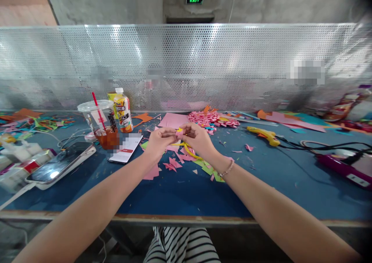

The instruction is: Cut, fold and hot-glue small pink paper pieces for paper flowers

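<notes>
My left hand [161, 140] and my right hand [198, 139] meet above the middle of the blue table. Between their fingertips they pinch a small pink and yellow paper piece [179, 132]; fingers cover part of it. Yellow paper strips [190, 151] lie beneath my right hand. Below and around the hands are pink paper scraps [151, 172], a folded pink paper flower [172, 164] and green paper pieces [207, 169]. Just behind them sit a pink paper sheet [173, 120] and a heap of pink paper flowers [203, 118].
To the left stand a plastic cup [100, 125] with a red straw, a drink bottle [123, 110] and two phones, one lit [128, 148], one dark [62, 162]. At right lie a yellow glue gun [263, 135], cables and a purple device [343, 170]. A perforated metal screen [186, 61] borders the back.
</notes>
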